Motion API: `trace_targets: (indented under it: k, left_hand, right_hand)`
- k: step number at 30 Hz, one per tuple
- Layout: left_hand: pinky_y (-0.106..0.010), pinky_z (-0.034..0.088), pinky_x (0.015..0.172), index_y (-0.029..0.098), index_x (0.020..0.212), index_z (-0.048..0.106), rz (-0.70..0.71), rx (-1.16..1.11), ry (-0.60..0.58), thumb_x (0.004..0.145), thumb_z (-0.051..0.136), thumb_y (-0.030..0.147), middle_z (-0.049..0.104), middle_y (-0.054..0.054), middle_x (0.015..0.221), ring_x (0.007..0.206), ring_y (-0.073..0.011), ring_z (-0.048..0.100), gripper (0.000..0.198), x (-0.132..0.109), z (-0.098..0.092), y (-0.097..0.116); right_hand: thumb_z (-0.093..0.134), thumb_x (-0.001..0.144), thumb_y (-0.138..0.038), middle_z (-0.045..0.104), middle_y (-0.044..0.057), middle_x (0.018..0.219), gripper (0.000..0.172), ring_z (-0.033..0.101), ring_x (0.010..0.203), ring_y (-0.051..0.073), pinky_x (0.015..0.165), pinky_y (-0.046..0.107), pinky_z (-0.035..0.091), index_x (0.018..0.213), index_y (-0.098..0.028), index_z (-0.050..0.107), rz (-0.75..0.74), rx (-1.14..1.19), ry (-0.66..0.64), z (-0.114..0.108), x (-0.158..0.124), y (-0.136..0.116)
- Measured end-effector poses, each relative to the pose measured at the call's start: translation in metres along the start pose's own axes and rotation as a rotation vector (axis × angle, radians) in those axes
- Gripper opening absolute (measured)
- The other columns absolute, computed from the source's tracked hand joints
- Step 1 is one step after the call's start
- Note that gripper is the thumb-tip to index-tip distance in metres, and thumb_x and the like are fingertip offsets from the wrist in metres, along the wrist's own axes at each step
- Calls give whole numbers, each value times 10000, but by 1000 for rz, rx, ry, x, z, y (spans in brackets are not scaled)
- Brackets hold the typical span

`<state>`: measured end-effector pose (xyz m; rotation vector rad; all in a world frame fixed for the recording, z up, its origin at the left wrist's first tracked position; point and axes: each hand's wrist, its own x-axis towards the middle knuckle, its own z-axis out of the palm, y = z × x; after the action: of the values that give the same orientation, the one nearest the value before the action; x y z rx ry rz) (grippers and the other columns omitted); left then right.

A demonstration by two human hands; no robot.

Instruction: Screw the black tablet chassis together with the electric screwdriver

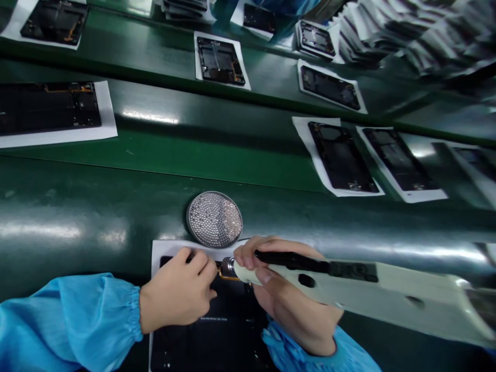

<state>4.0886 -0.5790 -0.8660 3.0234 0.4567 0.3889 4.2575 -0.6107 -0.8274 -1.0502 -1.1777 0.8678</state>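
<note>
Head view looks down across a dark green conveyor belt at my two hands. My left hand, in a pale blue elasticated sleeve, curls over the upper edge of a flat black phone frame lying on a white paper sheet, right in front of me. Its fingers bend down onto the frame, but they hide the spot, so I cannot tell whether they pinch anything. My right hand is closed firmly around a long white power screwdriver with a black top strip, and the tool's steel nose sits against my left fingertips, just beside a thin orange flex ribbon. Above my hands, a round metal dish looks well filled with tiny silver screws. How much of this frame is finished I cannot tell, since my hands cover its working corner. More black phone frames lie on their own white sheets farther along the belt, well apart from my hands.
</note>
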Motion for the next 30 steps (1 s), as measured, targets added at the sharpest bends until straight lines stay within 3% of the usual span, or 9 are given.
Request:
trace_targets:
  k: [20,24,30]
  left_hand:
    - [-382,435,713,113,869,751,-10,-38,39,941,630,338,655,-146,1068,967,-290,577,265,3,-1,0]
    - [-399,438,733,105,911,748,-17,-31,65,948,613,329,662,-151,1076,963,-299,587,265,-6,10,-1]
    - [-416,456,790,44,1074,715,-11,61,147,975,538,275,678,-166,1062,956,-300,601,307,-18,32,0]
  right_hand:
    - [574,869,-49,597,14,796,242,582,739,177,673,366,495,1017,-230,639,-23,-12,-68,-4,-5,2]
    - [588,868,-68,611,9,788,257,587,732,169,655,349,504,1049,-235,664,-42,-9,-61,0,-6,5]
    - [663,827,-103,596,2,708,216,561,665,155,614,327,505,1004,-210,723,-150,65,91,-1,2,7]
